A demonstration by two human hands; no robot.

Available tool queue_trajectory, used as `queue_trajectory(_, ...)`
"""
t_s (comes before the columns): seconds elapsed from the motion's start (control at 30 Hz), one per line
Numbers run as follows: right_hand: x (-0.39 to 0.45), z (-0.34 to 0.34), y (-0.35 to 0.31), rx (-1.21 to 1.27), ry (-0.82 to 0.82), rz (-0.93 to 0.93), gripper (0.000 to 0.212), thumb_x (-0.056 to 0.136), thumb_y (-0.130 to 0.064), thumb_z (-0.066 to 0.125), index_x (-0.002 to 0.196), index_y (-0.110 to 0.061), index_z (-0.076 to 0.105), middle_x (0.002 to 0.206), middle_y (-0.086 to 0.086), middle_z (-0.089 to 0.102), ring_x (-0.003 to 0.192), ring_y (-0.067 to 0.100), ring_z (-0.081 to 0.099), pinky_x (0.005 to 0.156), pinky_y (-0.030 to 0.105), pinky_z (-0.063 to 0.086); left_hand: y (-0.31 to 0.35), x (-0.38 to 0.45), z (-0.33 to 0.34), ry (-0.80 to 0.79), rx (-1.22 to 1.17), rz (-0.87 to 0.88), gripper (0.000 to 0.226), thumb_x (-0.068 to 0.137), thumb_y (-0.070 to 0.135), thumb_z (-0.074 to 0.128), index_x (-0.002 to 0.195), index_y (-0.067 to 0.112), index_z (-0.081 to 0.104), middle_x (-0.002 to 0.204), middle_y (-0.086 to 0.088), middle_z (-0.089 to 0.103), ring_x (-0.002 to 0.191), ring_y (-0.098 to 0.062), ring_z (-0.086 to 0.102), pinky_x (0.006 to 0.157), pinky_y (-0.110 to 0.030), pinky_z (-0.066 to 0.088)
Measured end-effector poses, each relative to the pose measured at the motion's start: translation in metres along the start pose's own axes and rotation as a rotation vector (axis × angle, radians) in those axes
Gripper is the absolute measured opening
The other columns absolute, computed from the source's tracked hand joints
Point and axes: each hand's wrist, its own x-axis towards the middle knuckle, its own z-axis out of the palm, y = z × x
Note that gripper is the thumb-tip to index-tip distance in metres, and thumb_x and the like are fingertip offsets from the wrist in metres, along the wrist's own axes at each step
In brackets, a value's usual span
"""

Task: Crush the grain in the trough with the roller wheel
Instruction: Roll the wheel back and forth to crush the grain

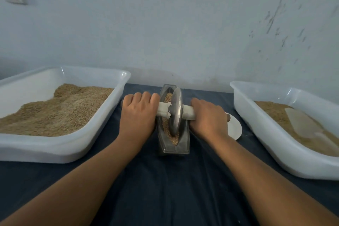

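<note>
Left hand (138, 113): fingers curled over the white-wrapped axle handle (163, 109), left of the roller wheel (175, 111). Right hand (208, 118): wrapped round the same handle on the wheel's other side. Wheel: upright between both hands, rim down in the grain (169, 130). Metal trough (174, 143): lengthwise on the dark cloth (165, 189), between two white trays (77, 145) of grain.

L hand (138, 113) & R hand (208, 118): both forearms stretched fwd, knuckles up, each grip curled tight.
</note>
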Motion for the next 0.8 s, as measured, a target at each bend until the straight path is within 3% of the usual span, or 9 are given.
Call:
queue_trajectory(0.13,-0.002,0.003,0.001,0.000,0.026,0.009,0.023,0.078,-0.027,0.064,0.081,-0.026,0.041,0.070,-0.010,0.044,0.060,0.022,0.046,0.052,0.035,0.021,0.002,0.001,0.002,0.050,0.016,-0.009,0.015,0.087,0.001,0.038,0.086,0.015,0.043,0.074,-0.004,0.042,0.068,-0.025,0.036,0.070,-0.040,0.034)
queue_trajectory(0.37,0.012,0.008,0.004,-0.046,-0.034,0.001,0.022,0.079,-0.035,0.063,0.080,-0.030,0.041,0.064,-0.012,0.038,0.057,0.018,0.047,0.048,0.028,0.011,-0.002,0.004,0.014,0.018,0.033,-0.009,0.018,0.082,-0.001,0.047,0.083,0.017,0.043,0.072,-0.003,0.044,0.065,-0.023,0.037,0.068,-0.037,0.030)
queue_trajectory(0.53,0.029,0.014,0.010,-0.029,-0.168,0.039,0.013,0.079,-0.039,0.059,0.083,-0.032,0.048,0.063,-0.012,0.044,0.052,0.010,0.035,0.047,0.026,0.018,-0.004,0.013,0.021,-0.009,0.056,0.004,0.018,0.083,-0.001,0.050,0.082,0.016,0.046,0.069,-0.003,0.047,0.063,-0.024,0.041,0.066,-0.037,0.031)
queue_trajectory(0.8,0.060,0.015,0.015,-0.018,-0.425,0.012,0.013,0.077,-0.036,0.062,0.089,-0.035,0.058,0.075,-0.009,0.060,0.064,0.015,0.056,0.051,0.028,0.037,-0.007,0.026,0.037,-0.064,0.044,0.021,0.017,0.080,-0.001,0.051,0.080,0.016,0.050,0.068,-0.004,0.052,0.061,-0.028,0.048,0.063,-0.039,0.034)
